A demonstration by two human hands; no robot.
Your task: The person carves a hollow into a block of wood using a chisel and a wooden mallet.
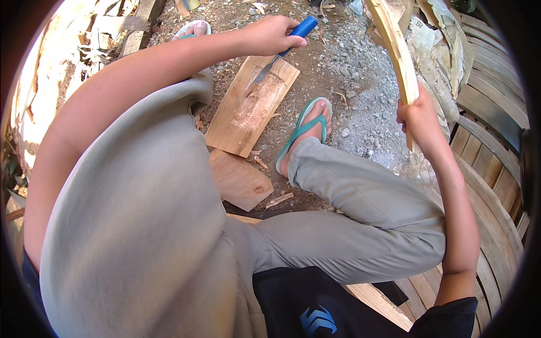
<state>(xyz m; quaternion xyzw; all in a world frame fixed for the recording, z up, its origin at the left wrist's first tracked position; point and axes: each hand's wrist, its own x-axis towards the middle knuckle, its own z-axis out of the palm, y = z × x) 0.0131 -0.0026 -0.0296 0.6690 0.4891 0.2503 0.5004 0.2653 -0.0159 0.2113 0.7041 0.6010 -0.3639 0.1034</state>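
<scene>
My left hand (274,35) is closed around the blue handle of a chisel (302,31). The chisel slants down to the near left, its steel blade over a thick wooden block (228,125). A rough, shallow rectangular recess (260,104) is cut into the block's upper face, and the blade's tip lies by the recess's left edge. Out to the right, my right hand (420,117) grips the lower end of a long, rough wooden stick (394,48). The stick is raised, apart from the chisel, and its far end runs out of the picture.
Another wooden piece (241,181) lies against the block's near end. My sandalled foot (311,125) rests right of the block. Grey gravel (363,115) and wood chips cover the ground. Curved rows of wooden slats (493,101) and a crumpled sack (425,48) stand at the right.
</scene>
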